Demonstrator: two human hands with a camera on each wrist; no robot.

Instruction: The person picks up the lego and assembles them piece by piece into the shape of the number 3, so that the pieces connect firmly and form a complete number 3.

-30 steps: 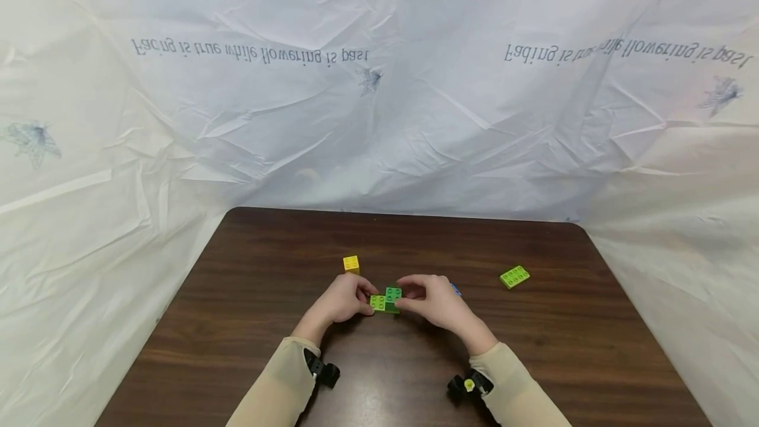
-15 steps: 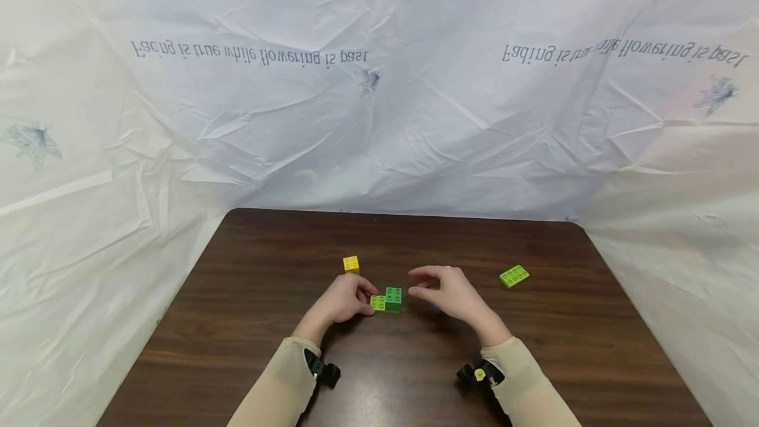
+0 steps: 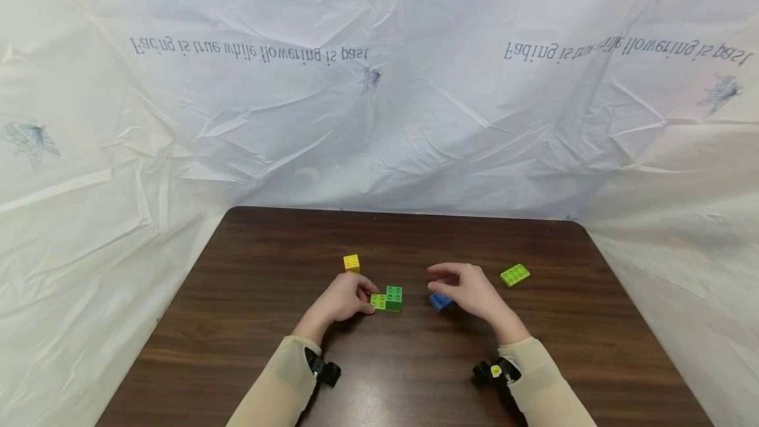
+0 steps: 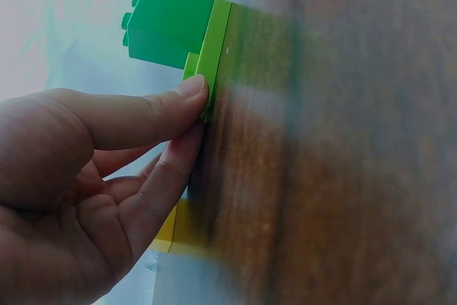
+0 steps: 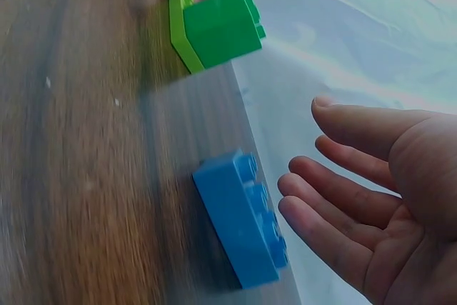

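Note:
My left hand point(image 3: 340, 298) pinches the left end of a flat light green plate point(image 3: 378, 302) between thumb and fingers. A darker green brick point(image 3: 394, 298) stands on the plate's right end; the left wrist view shows this green brick point(image 4: 171, 26) and the plate's edge point(image 4: 216, 41) against the table. My right hand point(image 3: 471, 290) is held above a blue brick point(image 3: 440, 301), its fingers relaxed and apart. In the right wrist view a gap shows between the right hand point(image 5: 378, 198) and the studs of the blue brick point(image 5: 239, 219).
On the brown table point(image 3: 284, 242), a yellow brick point(image 3: 352, 263) stands just behind my left hand. Another light green plate point(image 3: 514, 275) lies to the right, beyond my right hand. A white printed sheet point(image 3: 367, 137) hangs behind the table.
My right hand has let go of the green brick and moved to the right, over the blue brick, which now shows more. The left hand keeps its hold in the same place.

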